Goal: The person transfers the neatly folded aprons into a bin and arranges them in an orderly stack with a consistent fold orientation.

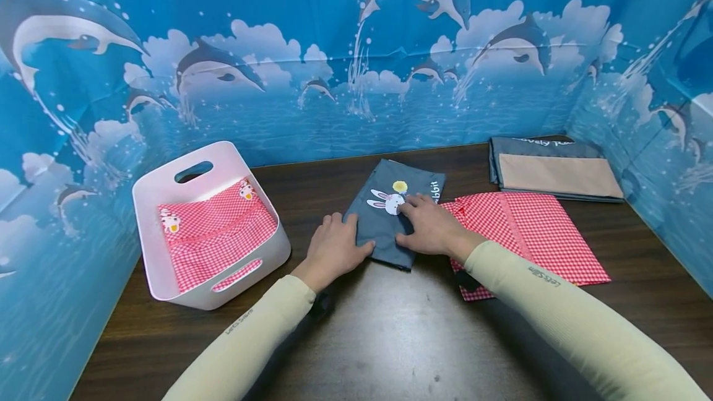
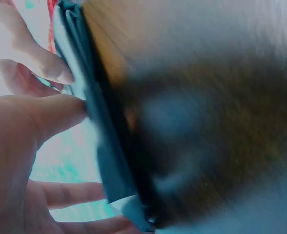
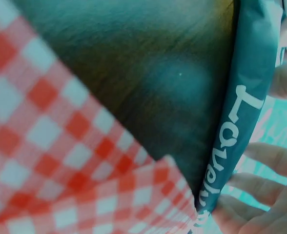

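A folded dark grey cloth (image 1: 384, 237) with a white rabbit print and white lettering lies on the table between both hands. My left hand (image 1: 333, 246) rests along its left edge, thumb spread toward the near corner. In the left wrist view, thumb and fingers touch the upper side of the folded cloth (image 2: 104, 146), its layers stacked at the edge. My right hand (image 1: 431, 226) lies over the right part, fingertips by the rabbit. Extended fingers meet the cloth (image 3: 253, 73) beside the word "Lovely" in the right wrist view.
Right of the grey cloth, a red-and-white checked cloth (image 1: 546, 234) lies partly under my right forearm. Behind it sits another folded grey cloth with a beige panel (image 1: 557, 173). A white basket (image 1: 142, 234) at left holds a checked cloth (image 1: 223, 234). A dolphin-print curtain (image 1: 334, 122) encloses the table.
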A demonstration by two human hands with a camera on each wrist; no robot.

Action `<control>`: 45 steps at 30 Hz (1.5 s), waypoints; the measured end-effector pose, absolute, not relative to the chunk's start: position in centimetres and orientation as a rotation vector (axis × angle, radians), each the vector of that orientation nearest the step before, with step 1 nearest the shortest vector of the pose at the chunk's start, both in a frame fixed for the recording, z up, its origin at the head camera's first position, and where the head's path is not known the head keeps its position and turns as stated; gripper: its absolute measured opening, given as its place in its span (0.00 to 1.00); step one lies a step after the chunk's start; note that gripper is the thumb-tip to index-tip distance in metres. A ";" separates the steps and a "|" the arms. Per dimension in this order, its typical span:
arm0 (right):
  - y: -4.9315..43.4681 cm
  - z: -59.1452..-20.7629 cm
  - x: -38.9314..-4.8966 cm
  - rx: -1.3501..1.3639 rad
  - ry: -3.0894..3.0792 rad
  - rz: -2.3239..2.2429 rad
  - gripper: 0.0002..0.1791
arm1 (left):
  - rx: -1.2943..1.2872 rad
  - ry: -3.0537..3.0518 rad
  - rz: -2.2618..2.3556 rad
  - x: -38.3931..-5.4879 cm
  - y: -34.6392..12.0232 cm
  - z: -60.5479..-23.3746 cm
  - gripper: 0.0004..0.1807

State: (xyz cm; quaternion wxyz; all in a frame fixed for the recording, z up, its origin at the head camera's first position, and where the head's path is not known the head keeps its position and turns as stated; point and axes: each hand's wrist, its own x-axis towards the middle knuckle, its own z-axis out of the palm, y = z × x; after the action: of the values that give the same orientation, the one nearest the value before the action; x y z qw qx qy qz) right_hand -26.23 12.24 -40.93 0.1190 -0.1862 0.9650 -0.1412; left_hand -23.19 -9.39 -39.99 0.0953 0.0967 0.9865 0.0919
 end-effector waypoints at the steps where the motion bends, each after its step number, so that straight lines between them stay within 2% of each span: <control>1: 12.3 -40.9 -26.2 -0.557 2.813 -0.419 0.37 | 0.276 2.921 0.268 -22.9 -9.4 -39.9 0.41; 16: 12.8 -40.7 -25.8 -0.671 2.714 -0.536 0.33 | 0.322 2.916 0.283 -19.6 -10.0 -40.0 0.37; 24: 13.0 -40.5 -25.3 -0.714 2.697 -0.550 0.33 | 0.304 2.883 0.320 -18.7 -10.2 -40.0 0.41; 31: 12.9 -40.8 -25.1 -0.744 2.771 -0.534 0.33 | 0.212 2.795 0.371 -20.4 -10.6 -39.0 0.41; 38: 12.9 -41.3 -25.1 -0.558 2.924 -0.460 0.36 | 0.148 2.824 0.480 -22.6 -10.2 -39.5 0.40; 45: 12.7 -41.2 -25.2 -0.541 2.906 -0.432 0.36 | 0.147 2.821 0.575 -23.3 -9.6 -40.0 0.38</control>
State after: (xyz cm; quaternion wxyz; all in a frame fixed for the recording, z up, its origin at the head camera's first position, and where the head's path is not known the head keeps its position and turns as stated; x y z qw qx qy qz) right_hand -25.20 12.75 -41.18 0.0769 -0.1805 0.9699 -0.1440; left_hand -23.33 -9.64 -39.96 0.1290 0.0505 0.9704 0.1977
